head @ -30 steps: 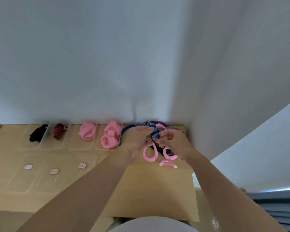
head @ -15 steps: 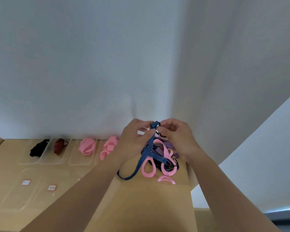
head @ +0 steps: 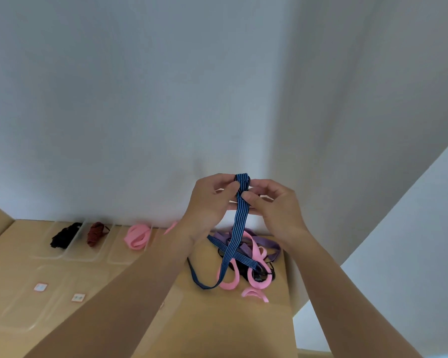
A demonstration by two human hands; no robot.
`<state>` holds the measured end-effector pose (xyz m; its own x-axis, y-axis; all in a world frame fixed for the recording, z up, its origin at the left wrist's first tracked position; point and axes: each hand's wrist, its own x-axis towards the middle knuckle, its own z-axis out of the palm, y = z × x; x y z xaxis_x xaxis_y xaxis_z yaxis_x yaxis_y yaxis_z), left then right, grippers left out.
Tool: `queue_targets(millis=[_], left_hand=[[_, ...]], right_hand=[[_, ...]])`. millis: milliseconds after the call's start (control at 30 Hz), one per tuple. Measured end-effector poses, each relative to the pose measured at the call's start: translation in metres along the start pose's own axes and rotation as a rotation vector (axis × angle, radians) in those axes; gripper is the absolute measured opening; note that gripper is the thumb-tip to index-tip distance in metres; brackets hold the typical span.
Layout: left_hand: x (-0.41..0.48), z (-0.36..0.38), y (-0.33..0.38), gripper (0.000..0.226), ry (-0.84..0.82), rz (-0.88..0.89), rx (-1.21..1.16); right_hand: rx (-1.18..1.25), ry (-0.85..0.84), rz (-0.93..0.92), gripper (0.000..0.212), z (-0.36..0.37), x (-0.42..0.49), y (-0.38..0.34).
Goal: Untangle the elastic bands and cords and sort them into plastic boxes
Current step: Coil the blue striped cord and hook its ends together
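Striped blue band (head: pixel 239 223) — flat, limp (tail on table (head: pixel 217 329)) — pinched by left hand (head: pixel 207 202), right hand (head: pixel 277 206).

A plain pale grey wall (head: pixel 114 99) fills most of the view, meeting a side wall (head: pixel 373 99) in a shadowed corner. Below runs a light wooden counter (head: pixel 217 326), softly and evenly lit.

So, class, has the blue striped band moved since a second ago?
Yes, upward. The left hand and right hand have raised the blue striped band from the tangled pile; its top is now above the plastic boxes, against the wall.
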<state>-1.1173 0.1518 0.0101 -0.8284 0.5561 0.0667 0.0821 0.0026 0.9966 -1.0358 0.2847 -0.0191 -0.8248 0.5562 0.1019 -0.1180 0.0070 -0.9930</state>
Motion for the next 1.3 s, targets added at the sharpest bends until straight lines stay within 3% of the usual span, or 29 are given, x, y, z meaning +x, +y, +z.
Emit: queue_targets(millis=[333, 633, 833, 1167, 1300], left_hand=[[-0.009, 0.008, 0.024, 0.02, 0.109, 0.002, -0.128], [-0.013, 0.009, 0.032, 0.018, -0.011, -0.015, -0.055], [-0.02, 0.014, 0.037, 0.018, 0.037, 0.021, -0.113], [-0.029, 0.019, 0.042, 0.018, 0.086, 0.075, -0.058], [-0.034, 0.018, 0.046, 0.019, -0.008, 0.071, -0.084]], right_hand=[[0.059, 0.114, -0.066, 0.037, 0.008, -0.013, -0.008], [0.017, 0.188, -0.167, 0.044, 0.002, -0.032, -0.011], [-0.034, 0.234, -0.229, 0.032, 0.004, -0.04, -0.019], [-0.086, 0.228, -0.303, 0.041, 0.004, -0.054, -0.025], [-0.075, 0.171, -0.321, 0.04, 0.002, -0.061, -0.027]])
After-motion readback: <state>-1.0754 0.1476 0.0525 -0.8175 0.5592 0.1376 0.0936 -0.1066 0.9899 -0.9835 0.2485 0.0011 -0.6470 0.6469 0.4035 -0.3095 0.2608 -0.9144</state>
